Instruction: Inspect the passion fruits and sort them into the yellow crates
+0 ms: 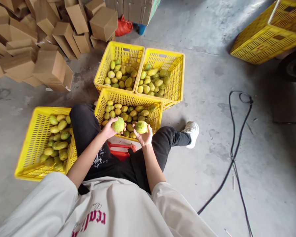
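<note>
My left hand (110,128) is closed around a round yellow-green fruit (118,125). In my right hand (145,136) is another yellow-green fruit (141,127), a little paler, gripped between thumb and fingers. Both hands are above the near rim of a yellow plastic crate (159,115) between my legs, partly filled with similar oval fruit, some greener and some yellower. The held fruits are apart from each other, side by side. My fingers are partly hidden behind them, and the exact kind of fruit is unclear.
Two yellow crates (98,74) (179,70) of fruit stand just beyond the middle one; another crate (27,148) is at my left. Cardboard boxes (51,67) are piled far left. Stacked crates (256,41) stand far right. A black cable (233,158) lies on the floor.
</note>
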`<state>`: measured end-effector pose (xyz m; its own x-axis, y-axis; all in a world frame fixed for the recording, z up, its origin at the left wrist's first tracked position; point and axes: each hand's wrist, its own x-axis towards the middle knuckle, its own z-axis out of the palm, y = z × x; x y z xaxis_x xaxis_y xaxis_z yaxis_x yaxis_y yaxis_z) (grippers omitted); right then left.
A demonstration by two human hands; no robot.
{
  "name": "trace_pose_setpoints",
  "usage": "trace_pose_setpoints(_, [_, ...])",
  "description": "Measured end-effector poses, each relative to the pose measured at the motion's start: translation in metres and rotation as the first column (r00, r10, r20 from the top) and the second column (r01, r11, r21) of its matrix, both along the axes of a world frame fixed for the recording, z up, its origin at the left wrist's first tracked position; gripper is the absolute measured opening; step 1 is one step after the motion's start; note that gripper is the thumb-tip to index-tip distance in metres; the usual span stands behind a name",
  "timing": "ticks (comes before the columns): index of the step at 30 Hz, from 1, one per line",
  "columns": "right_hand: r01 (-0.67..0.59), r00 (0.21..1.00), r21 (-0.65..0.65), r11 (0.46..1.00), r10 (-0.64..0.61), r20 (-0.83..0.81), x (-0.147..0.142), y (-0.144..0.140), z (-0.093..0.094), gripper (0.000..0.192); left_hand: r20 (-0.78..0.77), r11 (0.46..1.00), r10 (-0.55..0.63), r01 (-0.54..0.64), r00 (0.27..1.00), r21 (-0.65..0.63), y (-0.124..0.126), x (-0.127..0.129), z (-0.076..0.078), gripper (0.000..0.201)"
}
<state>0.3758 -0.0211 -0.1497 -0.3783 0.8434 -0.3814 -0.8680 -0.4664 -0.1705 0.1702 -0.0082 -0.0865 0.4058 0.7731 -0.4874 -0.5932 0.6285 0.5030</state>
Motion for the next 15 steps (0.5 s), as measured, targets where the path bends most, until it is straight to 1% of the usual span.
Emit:
trace_pose_setpoints(2, [0.023,1.000,0.005,1.000,-0.023,-0.013,-0.001,0.000,0.002,0.036,-0.010,1.000,0.011,-0.011,1.000,0.015,0.002,-0.002,0.000,0.030])
trace_pose_setpoints(4, [0.036,0.999,0.011,0.999,-0.035,-0.015,-0.003,0.000,0.003,0.036,-0.050,0.998,0.028,-0.026,0.998,0.057,0.003,-0.002,-0.001,0.032])
trace_pose_setpoints(8, [0.038,0.999,0.026,0.999,-0.039,0.011,-0.004,0.000,0.003,0.031,-0.199,0.986,0.071,-0.039,0.977,0.160,0.003,-0.001,-0.006,0.028])
trace_pose_setpoints(11, [0.031,0.999,0.026,0.999,-0.032,0.029,-0.005,0.000,0.003,0.031,-0.327,0.971,0.130,-0.053,0.936,0.233,0.000,0.004,-0.006,0.025])
trace_pose_setpoints(13, [0.029,0.999,0.032,0.999,-0.030,0.038,-0.005,0.000,0.003,0.033,-0.349,0.965,0.172,-0.086,0.921,0.247,-0.001,0.007,-0.004,0.026])
trace_pose_setpoints(15, [0.022,0.999,0.046,0.999,-0.024,0.039,-0.005,0.000,0.005,0.036,-0.314,0.968,0.200,-0.136,0.928,0.212,-0.001,0.009,-0.001,0.028])
